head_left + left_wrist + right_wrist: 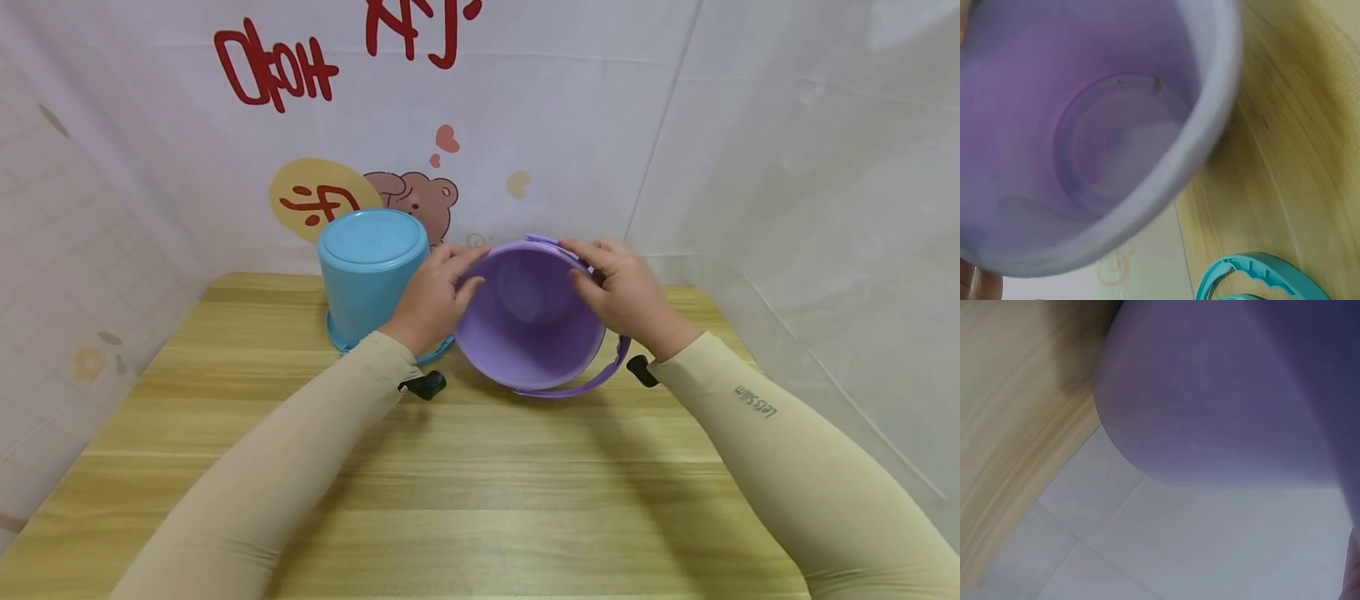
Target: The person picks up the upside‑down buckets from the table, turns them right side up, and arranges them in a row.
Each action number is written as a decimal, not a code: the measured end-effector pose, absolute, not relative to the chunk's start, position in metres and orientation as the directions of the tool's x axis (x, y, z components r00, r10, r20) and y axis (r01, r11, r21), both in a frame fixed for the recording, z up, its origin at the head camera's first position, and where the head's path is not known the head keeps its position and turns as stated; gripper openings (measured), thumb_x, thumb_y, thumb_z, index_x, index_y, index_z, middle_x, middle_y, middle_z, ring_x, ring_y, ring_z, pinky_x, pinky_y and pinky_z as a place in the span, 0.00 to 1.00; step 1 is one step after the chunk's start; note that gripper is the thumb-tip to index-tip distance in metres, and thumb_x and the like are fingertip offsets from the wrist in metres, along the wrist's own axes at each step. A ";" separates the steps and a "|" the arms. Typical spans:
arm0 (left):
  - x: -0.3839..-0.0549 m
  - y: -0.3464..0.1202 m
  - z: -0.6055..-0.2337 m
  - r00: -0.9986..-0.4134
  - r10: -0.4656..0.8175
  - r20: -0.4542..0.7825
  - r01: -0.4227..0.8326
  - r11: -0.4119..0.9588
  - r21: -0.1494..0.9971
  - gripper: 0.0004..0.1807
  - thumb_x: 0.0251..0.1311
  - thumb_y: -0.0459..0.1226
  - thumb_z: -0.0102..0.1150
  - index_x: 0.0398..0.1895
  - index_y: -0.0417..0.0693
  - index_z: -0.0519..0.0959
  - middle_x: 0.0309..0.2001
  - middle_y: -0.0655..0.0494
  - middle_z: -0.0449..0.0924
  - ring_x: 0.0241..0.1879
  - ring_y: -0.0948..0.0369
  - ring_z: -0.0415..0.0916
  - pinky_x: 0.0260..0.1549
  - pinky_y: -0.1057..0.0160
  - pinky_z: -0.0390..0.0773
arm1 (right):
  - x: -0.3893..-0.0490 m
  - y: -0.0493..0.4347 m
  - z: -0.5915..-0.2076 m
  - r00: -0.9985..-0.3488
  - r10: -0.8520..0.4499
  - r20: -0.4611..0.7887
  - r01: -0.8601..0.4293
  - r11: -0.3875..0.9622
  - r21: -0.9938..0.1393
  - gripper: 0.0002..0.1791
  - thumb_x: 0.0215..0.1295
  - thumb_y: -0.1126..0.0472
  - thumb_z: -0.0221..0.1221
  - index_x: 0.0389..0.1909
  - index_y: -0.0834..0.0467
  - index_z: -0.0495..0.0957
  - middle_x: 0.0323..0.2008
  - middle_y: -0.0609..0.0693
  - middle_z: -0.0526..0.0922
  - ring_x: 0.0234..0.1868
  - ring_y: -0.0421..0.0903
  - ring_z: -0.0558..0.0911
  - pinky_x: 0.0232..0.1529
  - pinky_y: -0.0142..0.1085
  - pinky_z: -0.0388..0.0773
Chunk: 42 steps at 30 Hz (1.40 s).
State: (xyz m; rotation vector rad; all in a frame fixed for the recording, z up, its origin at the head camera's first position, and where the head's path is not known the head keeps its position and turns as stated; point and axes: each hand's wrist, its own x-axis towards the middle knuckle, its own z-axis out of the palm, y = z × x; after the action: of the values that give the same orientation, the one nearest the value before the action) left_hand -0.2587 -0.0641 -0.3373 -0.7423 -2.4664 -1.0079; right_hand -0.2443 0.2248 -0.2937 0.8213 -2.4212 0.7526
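Note:
A purple bucket (525, 342) is tilted with its mouth toward me, its lower rim close over the table. My left hand (431, 296) grips the rim at the upper left, thumb on the inner side and fingers along the outside. At the upper right my right hand (630, 292) holds the same rim, its thumb also at the mouth. The bucket's purple handle (592, 383) hangs down below the right side of the rim. In the left wrist view the bucket's inside and round bottom (1122, 137) show; the right wrist view has its smooth outer wall (1210, 400).
A light blue bucket (367, 292) stands upside down just left of the purple one, partly behind my left hand. Part of a teal rim or handle (1266, 269) shows in the left wrist view. Behind the wooden table (480, 500) hangs a printed white cloth (570, 100).

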 end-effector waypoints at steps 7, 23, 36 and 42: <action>-0.260 -0.067 -0.338 -0.815 0.318 0.484 0.567 0.609 0.555 0.27 0.78 0.40 0.58 0.77 0.57 0.72 0.62 0.47 0.74 0.43 0.55 0.75 0.41 0.58 0.79 | -0.248 0.231 -0.290 -0.755 -0.326 0.569 -0.606 0.679 -0.414 0.23 0.71 0.70 0.61 0.66 0.59 0.82 0.39 0.59 0.86 0.32 0.46 0.75 0.31 0.21 0.68; -0.262 -0.068 -0.337 -0.861 0.302 0.409 0.502 0.639 0.583 0.31 0.76 0.38 0.59 0.80 0.58 0.67 0.56 0.47 0.79 0.52 0.53 0.81 0.41 0.59 0.83 | -0.250 0.245 -0.289 -0.844 -0.188 0.503 -0.475 0.699 -0.536 0.23 0.77 0.62 0.58 0.70 0.55 0.78 0.45 0.57 0.83 0.34 0.44 0.72 0.29 0.23 0.68; -0.260 -0.061 -0.322 -0.875 0.274 0.398 0.474 0.646 0.598 0.30 0.74 0.37 0.59 0.78 0.57 0.71 0.56 0.49 0.82 0.46 0.54 0.79 0.26 0.61 0.76 | -0.255 0.247 -0.299 -0.758 -0.282 0.588 -0.561 0.742 -0.368 0.27 0.76 0.68 0.55 0.74 0.61 0.72 0.69 0.64 0.78 0.67 0.63 0.78 0.61 0.56 0.79; -0.261 -0.061 -0.316 -0.887 0.267 0.377 0.455 0.646 0.613 0.30 0.74 0.36 0.59 0.78 0.56 0.70 0.54 0.48 0.82 0.34 0.57 0.77 0.23 0.62 0.75 | -0.256 0.249 -0.303 -0.767 -0.290 0.572 -0.560 0.738 -0.377 0.28 0.76 0.68 0.54 0.76 0.61 0.70 0.66 0.65 0.80 0.65 0.63 0.78 0.64 0.56 0.76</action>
State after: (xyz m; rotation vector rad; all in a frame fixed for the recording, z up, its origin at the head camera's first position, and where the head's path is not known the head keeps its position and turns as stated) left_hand -0.2607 -0.0614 -0.3159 -0.5844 -2.6137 -1.0753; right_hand -0.2563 0.2491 -0.3025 0.6449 -2.4533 0.7480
